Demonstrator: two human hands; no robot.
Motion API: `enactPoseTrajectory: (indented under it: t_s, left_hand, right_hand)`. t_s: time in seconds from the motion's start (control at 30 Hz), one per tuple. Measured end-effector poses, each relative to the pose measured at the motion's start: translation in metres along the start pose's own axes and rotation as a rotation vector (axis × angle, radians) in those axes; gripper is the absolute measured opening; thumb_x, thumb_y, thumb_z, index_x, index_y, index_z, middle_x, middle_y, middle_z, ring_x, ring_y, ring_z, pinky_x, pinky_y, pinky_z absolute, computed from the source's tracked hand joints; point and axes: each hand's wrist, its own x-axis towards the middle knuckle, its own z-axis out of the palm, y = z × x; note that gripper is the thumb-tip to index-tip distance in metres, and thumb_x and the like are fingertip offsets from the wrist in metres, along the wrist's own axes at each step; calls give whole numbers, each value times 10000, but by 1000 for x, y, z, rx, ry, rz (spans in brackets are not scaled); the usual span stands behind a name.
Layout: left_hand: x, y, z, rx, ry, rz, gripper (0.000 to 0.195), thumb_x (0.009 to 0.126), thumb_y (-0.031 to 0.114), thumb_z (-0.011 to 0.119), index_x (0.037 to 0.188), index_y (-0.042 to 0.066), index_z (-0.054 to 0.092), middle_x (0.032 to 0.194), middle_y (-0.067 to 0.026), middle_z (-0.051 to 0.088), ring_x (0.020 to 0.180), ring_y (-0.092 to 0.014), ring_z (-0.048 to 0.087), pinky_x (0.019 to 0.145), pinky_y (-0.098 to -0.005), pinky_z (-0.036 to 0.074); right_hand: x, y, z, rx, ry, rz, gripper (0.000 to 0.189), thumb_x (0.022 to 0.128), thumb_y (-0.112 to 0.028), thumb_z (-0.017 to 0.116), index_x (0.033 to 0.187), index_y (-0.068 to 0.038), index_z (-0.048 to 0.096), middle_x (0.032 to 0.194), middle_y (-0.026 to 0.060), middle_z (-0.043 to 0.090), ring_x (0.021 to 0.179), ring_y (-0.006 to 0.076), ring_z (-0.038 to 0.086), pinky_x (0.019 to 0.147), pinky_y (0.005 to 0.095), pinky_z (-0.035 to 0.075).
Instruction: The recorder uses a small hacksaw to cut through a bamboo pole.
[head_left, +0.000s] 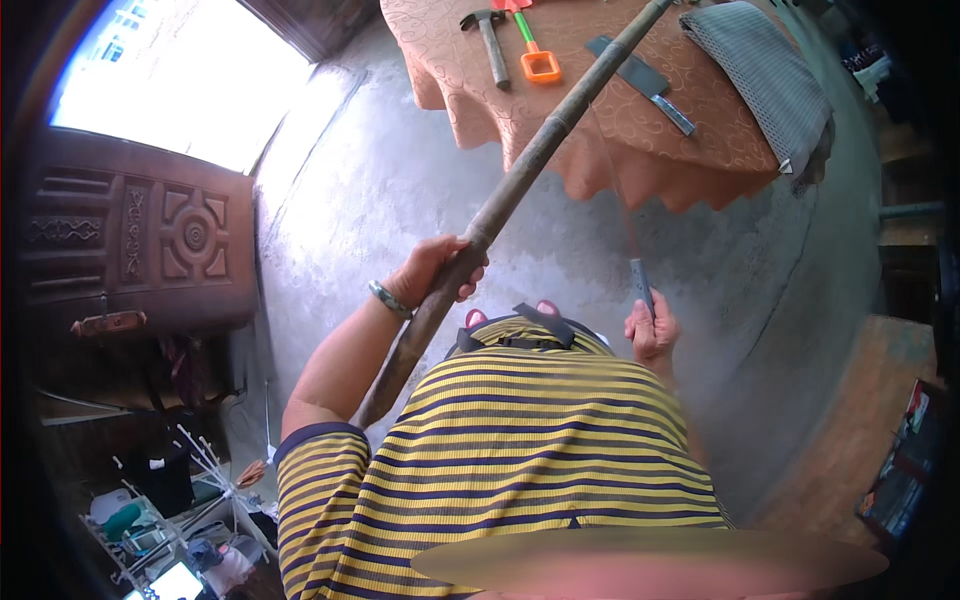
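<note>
A long bamboo pole (529, 161) runs slantwise from beside my left upper arm to above the table. My left hand (444, 274) is closed around its lower part. In my right hand (651, 326) is the grey handle (640, 280) of a tool with a long thin blade that points towards the table; the blade is faint, so its kind is unclear. The blade's far end comes near the pole. On the table lie a claw hammer (493, 51), a toy shovel with an orange grip (541, 66) and a cleaver (637, 75).
The table (675, 169) has an orange patterned cloth. A folded grey textile (757, 75) hangs over its right side. A carved wooden door (150, 232) stands at left by a bright doorway. A drying rack (217, 469) and shelves are at lower left, wooden furniture (840, 420) at right.
</note>
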Motion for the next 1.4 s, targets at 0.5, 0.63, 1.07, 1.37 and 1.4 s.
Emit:
enactPoseTrajectory:
  t_s: [0.5, 0.63, 1.07, 1.37, 1.4]
  left_hand:
    - [-1, -5, -6, 415, 145, 217, 391, 849, 391, 561, 889, 2, 573, 698, -92, 591, 547, -158, 584, 509, -285, 496]
    - [9, -35, -26, 636, 223, 265, 408, 849, 391, 541, 806, -14, 554, 634, -91, 577, 517, -169, 571, 485, -307, 470]
    - [-9, -98, -64, 777, 388, 219, 483, 934, 459, 455, 857, -11, 539, 671, -77, 563, 542, -162, 559, 509, -309, 468]
    - [5, -126, -70, 973, 673, 352, 422, 909, 344, 502, 750, -41, 567, 645, -217, 593, 548, -291, 609, 567, -422, 483]
    - [6, -126, -69, 962, 685, 338, 431, 903, 349, 506, 751, -49, 575, 651, -228, 595, 560, -315, 612, 577, -430, 480]
  right_hand:
    - [0, -20, -5, -99, 14, -18, 193, 946, -162, 538, 988, 17, 597, 555, 10, 517, 450, 87, 516, 426, 242, 426]
    - [-3, -20, -6, -83, 23, 15, 196, 931, -156, 553, 996, 24, 595, 560, 14, 522, 453, 96, 512, 430, 247, 415]
    - [7, -30, 26, -304, -323, -232, 221, 870, -82, 626, 1068, 13, 607, 669, 110, 598, 550, 186, 596, 524, 287, 469]
    - [10, -44, 54, -304, -481, -350, 197, 892, -123, 626, 1043, 1, 596, 753, 175, 645, 626, 285, 664, 547, 323, 525]
    - [9, -43, 55, -307, -486, -355, 206, 892, -128, 628, 1046, 5, 595, 760, 179, 647, 636, 288, 667, 555, 324, 531]
